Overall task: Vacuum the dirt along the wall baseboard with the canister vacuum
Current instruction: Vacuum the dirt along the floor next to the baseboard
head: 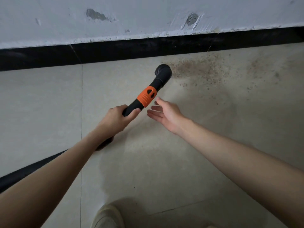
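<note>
A black plastic vacuum wand with an orange ribbed collar (146, 93) is gripped at its lower handle by the left hand (117, 118), whose fingers are wrapped around the tube. The wand's round black nozzle (163, 71) is pointed toward the glossy black baseboard (115, 50) and is seen just short of it, over the pale beige floor tile (49, 104). A patch of brown gritty dirt (197, 69) is spread on the tile just to the right of the nozzle, close below the baseboard. The right hand (166, 115) is held free, fingers straight and relaxed, just beside the orange collar and grasping nothing. A black ribbed hose (24, 171) is seen trailing away from the baseboard under the left forearm. Above the baseboard, a scuffed white plaster wall (148, 17) is visible.
</note>
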The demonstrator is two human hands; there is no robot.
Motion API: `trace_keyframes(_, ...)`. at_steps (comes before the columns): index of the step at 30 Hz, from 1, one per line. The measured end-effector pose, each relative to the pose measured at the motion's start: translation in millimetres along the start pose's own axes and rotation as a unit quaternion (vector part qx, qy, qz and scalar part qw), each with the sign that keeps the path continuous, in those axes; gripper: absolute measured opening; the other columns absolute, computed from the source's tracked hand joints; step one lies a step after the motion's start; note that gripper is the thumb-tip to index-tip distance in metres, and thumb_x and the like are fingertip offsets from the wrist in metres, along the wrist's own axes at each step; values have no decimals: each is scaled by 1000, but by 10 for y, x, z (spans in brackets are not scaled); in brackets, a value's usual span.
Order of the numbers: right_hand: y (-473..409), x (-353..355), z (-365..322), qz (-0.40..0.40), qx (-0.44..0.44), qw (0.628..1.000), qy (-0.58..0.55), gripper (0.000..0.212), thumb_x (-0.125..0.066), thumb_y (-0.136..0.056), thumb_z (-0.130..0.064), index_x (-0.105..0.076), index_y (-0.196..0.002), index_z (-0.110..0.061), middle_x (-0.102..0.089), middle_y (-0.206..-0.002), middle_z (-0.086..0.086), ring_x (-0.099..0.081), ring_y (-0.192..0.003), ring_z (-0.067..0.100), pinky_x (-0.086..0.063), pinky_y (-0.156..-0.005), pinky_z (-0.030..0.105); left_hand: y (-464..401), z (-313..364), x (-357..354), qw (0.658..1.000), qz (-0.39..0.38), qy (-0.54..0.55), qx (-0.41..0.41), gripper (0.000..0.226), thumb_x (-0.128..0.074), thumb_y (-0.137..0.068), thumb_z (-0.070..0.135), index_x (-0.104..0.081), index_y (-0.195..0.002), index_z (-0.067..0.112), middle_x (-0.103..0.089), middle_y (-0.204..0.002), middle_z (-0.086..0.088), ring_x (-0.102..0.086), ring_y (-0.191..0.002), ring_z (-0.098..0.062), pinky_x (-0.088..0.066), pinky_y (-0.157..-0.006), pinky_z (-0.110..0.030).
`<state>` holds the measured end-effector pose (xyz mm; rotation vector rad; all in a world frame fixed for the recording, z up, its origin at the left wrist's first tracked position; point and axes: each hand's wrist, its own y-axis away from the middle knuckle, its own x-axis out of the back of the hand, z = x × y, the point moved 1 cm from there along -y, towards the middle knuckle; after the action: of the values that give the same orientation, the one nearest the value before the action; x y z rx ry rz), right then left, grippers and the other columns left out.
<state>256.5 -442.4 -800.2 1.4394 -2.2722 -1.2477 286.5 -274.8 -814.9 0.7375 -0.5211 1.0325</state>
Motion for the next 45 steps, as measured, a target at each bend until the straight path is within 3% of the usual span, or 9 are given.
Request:
trace_keyframes(7,172,301,-178,-43,-8,995,94,20,-44,-102,-14,-59,-92,-5,-64,-86,13,-64,-77,23,-56,-74,35,-237,675,50,969,41,242,-33,40,-49,-94,46,-50,-72,12,-55,-54,-5,-51,-41,-16,-42,-44,-22)
trace_keyframes(14,224,270,-137,-115,57,991,22,41,-42,-102,-34,-65,-84,-7,-70,-75,5,-66,-79,19,-53,-80,32,-415,1282,120,871,62,484,-58,38,-48,-95,44,-53,-79,11,-52,-55,-1,-51,-48,-17,-45,-52,-28)
trace_keyframes(17,242,200,-187,-141,111,981,72,40,-50,-94,-45,-70,-96,-11,-70,-92,4,-64,-91,18,-49,-88,32,-459,1335,190,833,81,544,-61,38,-46,-96,44,-52,-78,11,-51,-55,-1,-51,-53,-16,-46,-58,-29)
trace_keyframes(19,257,137,-189,-171,141,966,131,55,-64,-84,-47,-63,-114,-1,-65,-103,8,-61,-98,19,-46,-89,32,-473,1321,234,815,91,569,-63,40,-44,-97,44,-52,-75,12,-51,-55,-1,-51,-54,-16,-46,-58,-28)
trace_keyframes(23,282,71,-205,-165,206,914,307,28,-75,-82,-14,-53,-99,-12,-63,-80,0,-61,-73,11,-50,-73,28,-459,1215,253,804,68,586,-74,42,-43,-96,46,-54,-75,12,-52,-56,0,-51,-54,-14,-47,-58,-28)
trace_keyframes(26,304,95,-244,-156,212,891,370,32,-79,-77,-18,-53,-95,-22,-64,-79,-7,-64,-72,5,-51,-71,24,-453,1145,271,784,0,618,-47,43,-42,-95,52,-52,-82,12,-52,-60,-1,-51,-55,-14,-49,-59,-26)
trace_keyframes(31,388,314,-352,-143,182,874,427,34,-79,-73,-25,-55,-97,-23,-68,-75,-10,-66,-71,4,-55,-69,25,-491,1233,328,736,-102,669,20,55,-34,-90,67,-44,-88,13,-49,-59,-1,-48,-51,-16,-47,-53,-28)
trace_keyframes(39,521,634,-894,-71,194,857,472,34,-82,-73,-34,-58,-96,-27,-66,-81,-10,-64,-68,-6,-46,-56,9,-547,1411,284,641,-117,757,52,63,-33,-86,73,-44,-75,12,-47,-63,-4,-51,-54,-18,-52,-68,-33)
trace_keyframes(45,681,735,-1022,-64,259,868,418,30,-74,-81,-37,-54,-97,-22,-63,-79,2,-61,-54,7,-49,-51,22,-539,1633,303,631,-112,765,55,68,-30,-86,74,-48,-75,10,-48,-64,-5,-54,-56,-19,-51,-70,-33)
